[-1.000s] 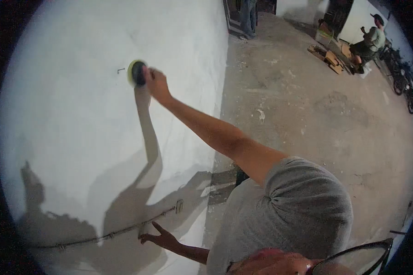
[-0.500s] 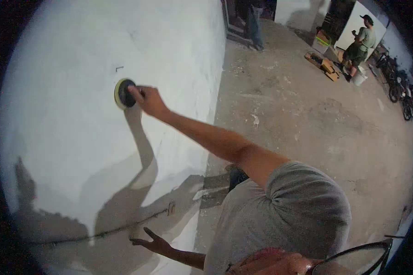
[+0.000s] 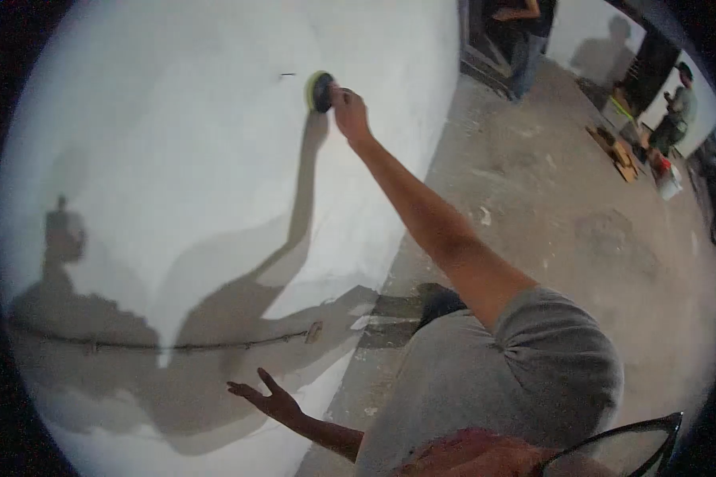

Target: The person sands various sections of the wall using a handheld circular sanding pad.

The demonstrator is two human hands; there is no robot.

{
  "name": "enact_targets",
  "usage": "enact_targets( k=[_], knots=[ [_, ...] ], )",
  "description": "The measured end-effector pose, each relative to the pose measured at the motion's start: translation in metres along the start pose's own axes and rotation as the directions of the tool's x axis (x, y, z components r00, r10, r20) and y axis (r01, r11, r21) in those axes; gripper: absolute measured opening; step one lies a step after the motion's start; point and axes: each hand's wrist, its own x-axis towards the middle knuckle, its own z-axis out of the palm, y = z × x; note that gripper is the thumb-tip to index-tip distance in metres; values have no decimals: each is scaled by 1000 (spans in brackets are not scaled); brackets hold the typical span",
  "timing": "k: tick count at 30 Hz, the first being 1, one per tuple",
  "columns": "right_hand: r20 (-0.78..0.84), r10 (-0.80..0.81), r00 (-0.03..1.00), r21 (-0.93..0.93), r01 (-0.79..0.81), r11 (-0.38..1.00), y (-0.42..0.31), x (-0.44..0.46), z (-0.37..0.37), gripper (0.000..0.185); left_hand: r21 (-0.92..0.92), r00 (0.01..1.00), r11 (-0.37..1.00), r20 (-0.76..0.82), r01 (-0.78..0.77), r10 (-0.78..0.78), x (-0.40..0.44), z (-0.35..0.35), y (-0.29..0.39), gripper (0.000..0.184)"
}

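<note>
One right hand [image 3: 350, 115] pinches a pad [image 3: 320, 92] high on the wall [image 3: 175, 159]; the left hand [image 3: 278, 404] is spread; sideways drift could snag the pad on the likely nail [image 3: 288, 75].

The wall [image 3: 175, 119] was white, darkened by grey shadows. The round tool [image 3: 319, 92] showed 2 colours, black and yellow-green. The T-shirt [image 3: 485, 374] was plain grey, the glasses frame [image 3: 676, 433] black. Pale blotches mottled the grey-brown floor [image 3: 549, 215]. Farther off were blue trousers [image 3: 525, 63], tan cardboard [image 3: 624, 164] and a whitish bucket [image 3: 670, 184].
</note>
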Motion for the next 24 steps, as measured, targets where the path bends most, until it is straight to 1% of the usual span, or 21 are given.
enact_targets(
  k=[2, 3, 4, 6, 7, 8, 9, 10, 12, 14, 15, 16, 18, 19, 20, 21, 22, 24],
  knots=[
    [53, -46, 998, 34, 44, 998, -6, -21, 11, 47, 100, 1000, 995, 0, 0, 0, 3, 4, -6, 83],
    [83, -77, 994, 37, 74, 997, -13, -35, 14, 48, 35, 999, 998, 5, 46, -46, 2, 3, -3, 81],
    [141, -19, 990, 20, 17, 1000, -23, -54, 16, 45, 28, 999, 998, -6, 52, -52, 3, 5, -2, 81],
    [186, -8, 983, -74, 22, 997, -42, -59, 7, 45, 87, 998, 995, 30, 46, -49, 1, 4, -6, 81],
    [133, -38, 990, -64, 47, 997, -37, -53, 8, 46, 98, 998, 994, 25, 49, -51, 0, 1, -9, 81],
    [77, -71, 995, -55, 75, 996, -28, -36, 12, 47, 20, 1000, 1000, 28, 10, -11, 2, 2, -10, 81],
    [-14, -124, 992, -5, 124, 992, -10, -16, 19, 51, -60, 999, 998, 26, -27, 28, 2, 2, -10, 81],
    [15, -20, 1000, 27, 20, 999, -19, -5, 12, 58, -54, 1000, 998, 16, -25, 26, 1, -2, -7, 81],
    [-4, 40, 999, 63, -40, 997, -31, -1, 11, 57, 3, 999, 999, 23, -33, 33, 2, -7, 1, 82],
    [14, -163, 987, 42, 162, 986, -33, -20, 19, 59, 14, 999, 999, 13, -33, 33, 4, -6, -8, 82],
    [114, -56, 992, -36, 60, 998, -51, -39, 16, 55, 26, 1000, 999, 11, -27, 27, 4, -4, -11, 81],
    [139, -71, 988, 20, 69, 997, -61, -56, 16, 54, 24, 1000, 999, 9, -24, 24, 4, -3, -10, 81],
    [201, -54, 978, -20, 59, 998, -68, -57, 9, 55, 67, 999, 998, 28, 13, -15, 3, -5, -7, 80],
    [147, -93, 985, -18, 96, 995, -59, -49, 9, 55, 81, 999, 997, 28, 15, -17, 2, -7, -5, 80],
    [95, -134, 986, -15, 136, 991, -51, -38, 11, 55, 13, 1000, 1000, 27, -1, 1, 1, -8, -1, 80],
    [75, -55, 996, 31, 53, 998, -53, -30, 11, 55, -59, 1000, 998, 20, -15, 17, -1, -11, 1, 79],
    [60, 19, 998, 78, -24, 997, -55, -24, 11, 55, -60, 1000, 998, 9, -11, 11, -2, -13, -2, 79],
    [81, -9, 997, 56, 4, 998, -61, -36, 10, 52, -31, 998, 998, -24, -56, 55, -2, -15, -7, 78]
  ],
)
